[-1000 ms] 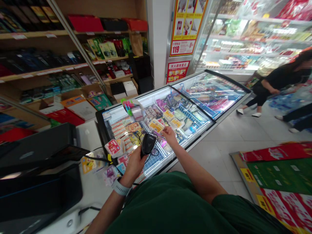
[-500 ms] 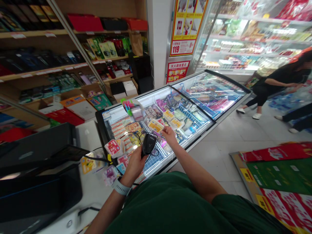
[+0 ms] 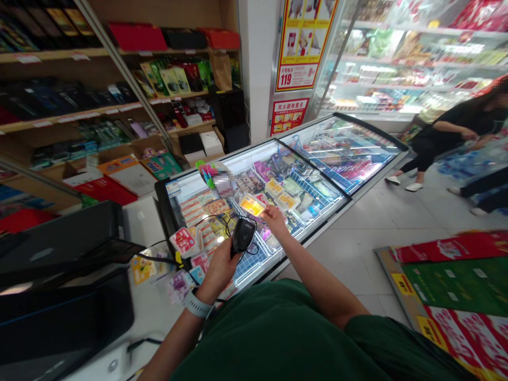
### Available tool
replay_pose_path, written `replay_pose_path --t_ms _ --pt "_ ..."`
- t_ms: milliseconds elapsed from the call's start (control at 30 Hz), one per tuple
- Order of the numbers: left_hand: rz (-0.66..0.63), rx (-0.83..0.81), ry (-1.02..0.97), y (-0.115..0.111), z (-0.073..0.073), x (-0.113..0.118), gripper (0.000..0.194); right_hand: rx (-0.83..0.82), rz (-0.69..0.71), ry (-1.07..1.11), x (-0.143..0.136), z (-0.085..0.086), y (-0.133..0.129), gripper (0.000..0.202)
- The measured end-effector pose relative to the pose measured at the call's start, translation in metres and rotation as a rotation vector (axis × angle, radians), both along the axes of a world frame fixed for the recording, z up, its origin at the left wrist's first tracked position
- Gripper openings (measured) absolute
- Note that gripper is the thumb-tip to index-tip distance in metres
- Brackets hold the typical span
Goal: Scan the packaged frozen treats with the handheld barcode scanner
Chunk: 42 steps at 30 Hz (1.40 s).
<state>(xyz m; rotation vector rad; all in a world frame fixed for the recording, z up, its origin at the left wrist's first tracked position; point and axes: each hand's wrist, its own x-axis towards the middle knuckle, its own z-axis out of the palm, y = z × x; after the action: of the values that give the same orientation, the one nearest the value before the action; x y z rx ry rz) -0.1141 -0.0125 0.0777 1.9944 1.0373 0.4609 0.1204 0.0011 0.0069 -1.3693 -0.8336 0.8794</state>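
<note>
My left hand (image 3: 220,264) is wrapped round the handle of a black handheld scanner (image 3: 243,234), above the near end of a glass-topped freezer (image 3: 293,260). To its right, my right hand (image 3: 273,218) pinches the edge of a yellow and white package (image 3: 252,205), which is brightly lit. Two similar yellow packages (image 3: 288,200) lie on the freezer top just beyond. A red and white tub (image 3: 184,241) and several small packs stand left of the scanner, at the freezer's corner.
Dark machines (image 3: 59,243) stand on the white counter (image 3: 148,312) at left. Stocked shelves (image 3: 107,108) rise behind. A seated person (image 3: 456,127) is at the far right, above a low display of red and green boxes (image 3: 456,280).
The yellow package in my right hand is now lit brightly on its face. Both hands have hardly moved. At the right, the seated person's arms and one foot have shifted slightly.
</note>
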Motion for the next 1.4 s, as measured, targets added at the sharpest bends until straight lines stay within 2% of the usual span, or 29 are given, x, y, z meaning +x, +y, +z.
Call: replay_pose_path --t_ms 167,267,467,633,833,1067,1167,1233,1300,1400 --pt "0.005 0.028 0.022 0.001 0.001 0.0 0.044 0.008 0.013 0.036 0.001 0.002 -0.001 0.029" --pt "0.016 0.025 0.023 0.001 0.0 0.001 0.044 -0.02 -0.022 0.088 0.004 -0.002 -0.001 0.032" --pt "0.023 0.011 -0.022 0.002 -0.002 -0.002 0.044 -0.154 -0.229 0.265 0.023 -0.024 -0.018 0.03" --pt "0.045 0.016 -0.011 0.001 0.001 -0.002 0.042 -0.358 -0.349 0.37 0.042 -0.04 -0.041 0.021" --pt "0.046 0.006 0.017 0.0 0.004 0.002 0.044 -0.439 -0.38 0.379 0.047 -0.048 -0.047 0.02" --pt "0.039 0.005 -0.024 -0.002 0.006 0.003 0.045 -0.548 -0.448 0.22 0.045 -0.051 -0.055 0.03" --pt "0.038 0.014 -0.027 -0.003 0.007 0.002 0.043 -0.567 -0.418 0.01 0.036 -0.052 -0.061 0.027" --pt "0.043 0.019 -0.021 -0.004 0.008 0.002 0.04 -0.498 -0.356 -0.144 0.025 -0.051 -0.062 0.026" --pt "0.047 0.02 -0.012 -0.005 0.009 0.002 0.04 -0.392 -0.247 -0.264 0.008 -0.05 -0.059 0.023" --pt "0.049 0.027 -0.011 -0.008 0.011 0.002 0.042 -0.252 0.016 -0.419 -0.026 -0.044 -0.044 0.016"
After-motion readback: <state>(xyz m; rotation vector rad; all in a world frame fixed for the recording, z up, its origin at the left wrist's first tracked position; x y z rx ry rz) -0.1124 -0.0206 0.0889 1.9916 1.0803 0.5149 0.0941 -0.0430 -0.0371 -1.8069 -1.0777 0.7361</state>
